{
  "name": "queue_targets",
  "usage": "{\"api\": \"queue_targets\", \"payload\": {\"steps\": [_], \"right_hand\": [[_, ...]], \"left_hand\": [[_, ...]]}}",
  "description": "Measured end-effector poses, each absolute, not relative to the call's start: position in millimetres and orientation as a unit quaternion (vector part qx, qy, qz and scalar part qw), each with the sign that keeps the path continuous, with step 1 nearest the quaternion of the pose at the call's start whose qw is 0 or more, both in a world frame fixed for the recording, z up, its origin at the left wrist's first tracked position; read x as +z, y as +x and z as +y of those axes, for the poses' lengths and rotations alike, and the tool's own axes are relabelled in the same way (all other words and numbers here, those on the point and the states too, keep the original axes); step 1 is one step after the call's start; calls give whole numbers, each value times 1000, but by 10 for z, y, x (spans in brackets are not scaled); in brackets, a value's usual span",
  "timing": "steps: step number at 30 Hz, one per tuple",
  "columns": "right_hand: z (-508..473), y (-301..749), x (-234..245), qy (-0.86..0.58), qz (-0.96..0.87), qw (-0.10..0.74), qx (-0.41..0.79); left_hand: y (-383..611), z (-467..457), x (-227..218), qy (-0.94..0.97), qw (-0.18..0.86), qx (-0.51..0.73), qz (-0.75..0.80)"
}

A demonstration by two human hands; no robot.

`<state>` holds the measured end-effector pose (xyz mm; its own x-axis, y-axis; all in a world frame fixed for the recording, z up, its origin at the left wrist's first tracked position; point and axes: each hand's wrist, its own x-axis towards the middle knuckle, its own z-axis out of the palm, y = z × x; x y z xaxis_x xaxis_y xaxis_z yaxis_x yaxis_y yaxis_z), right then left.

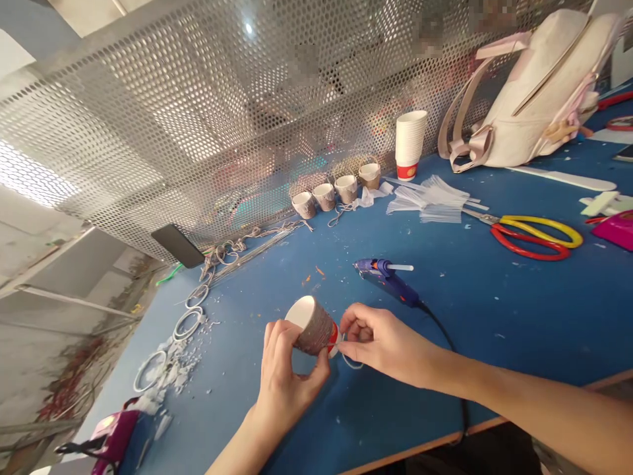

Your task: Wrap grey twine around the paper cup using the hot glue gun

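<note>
- Left hand [284,379]: curved around the paper cup [316,328], fingers over the wrapped side, thumb near the base.
- Right hand [378,340]: almost closed, thumb and fingertips pinching thin cord [352,365] against the cup's base; a pale loop hangs below.
- Paper cup, as I see it: between the two hands, tilted over the near part of the table [494,316], white mouth to the upper left; wall ribbed with grey-brown winding, a smooth red band showing near the base.
- Table: flat blue surface, flecked with pale scraps.
- Glue gun [390,280]: purple plastic, translucent stick at its rear, black cable; just beyond the right hand.
- Rings [188,323]: pale, round, along the left edge beside crumbly white scraps.
- Scissors [539,236]: metal blades, one yellow loop handle, one red.
- Strips [438,198]: thin, translucent, fanned in a loose pile touching the scissors' tips.
- Four small cups [346,189]: in a row, white inside, fibrous brown outside.
- Cup stack [410,142]: nested white paper, red at the bottom.
- Backpack [534,99]: cream fabric, soft, with a ribbon bow.
- Panel [198,112]: perforated metal, round holes, behind everything.
</note>
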<state>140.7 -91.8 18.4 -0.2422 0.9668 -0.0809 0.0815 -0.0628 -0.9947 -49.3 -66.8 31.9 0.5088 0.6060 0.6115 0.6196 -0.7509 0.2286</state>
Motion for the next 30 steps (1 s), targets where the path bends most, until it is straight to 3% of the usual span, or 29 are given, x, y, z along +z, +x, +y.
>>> {"api": "queue_targets", "payload": {"steps": [6,10,17,30], "right_hand": [[-972,1396,138,-455,-707,455,292],[-970,1389,100,-451,-730,468,212],[-975,1377,111,-484,-697,469,247],[-961,1416,117,-498,-689,445,282]], "left_hand": [[-478,-696,296,-847,-115,-306,-419],[-469,-703,322,-812,-213,-283,-465],[-474,-724,331,-776,-300,-271,-485],[-519,-691,299,-750,-348,-313,-467]]}}
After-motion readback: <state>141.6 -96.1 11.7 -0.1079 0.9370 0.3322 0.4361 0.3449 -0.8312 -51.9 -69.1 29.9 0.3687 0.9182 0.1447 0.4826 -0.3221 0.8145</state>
